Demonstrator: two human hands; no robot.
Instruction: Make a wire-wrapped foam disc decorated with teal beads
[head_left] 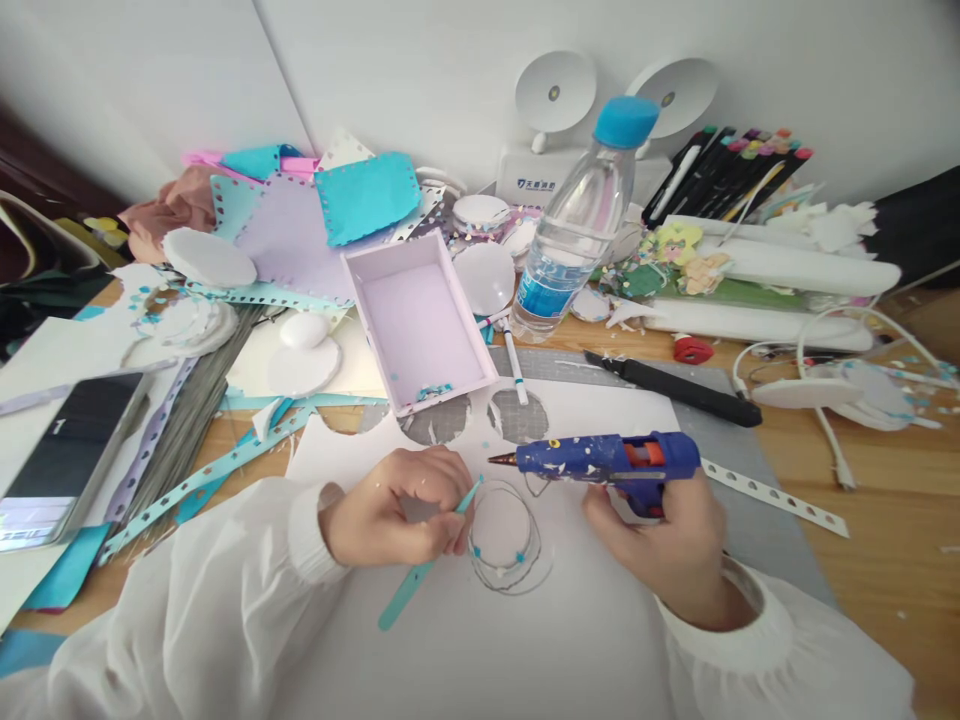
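Observation:
My left hand (405,508) is closed on a pair of teal tweezers (407,596), whose tip points up and right with a tiny blue piece at it. My right hand (671,545) grips a blue hot glue gun (577,458); its nozzle points left, above a ring of thin wire. That wire ring (500,572) lies between my hands, with small blue and white bits along its lower side. Under it spreads a large white sheet (570,650) with round holes cut near its far edge.
A lilac box (486,372), a water bottle (555,250) and a capped marker (516,365) stand or lie beyond the sheet. A black craft knife (682,388) lies at right. Paper scraps and a phone (71,440) crowd the left; many markers (735,170) sit at the back.

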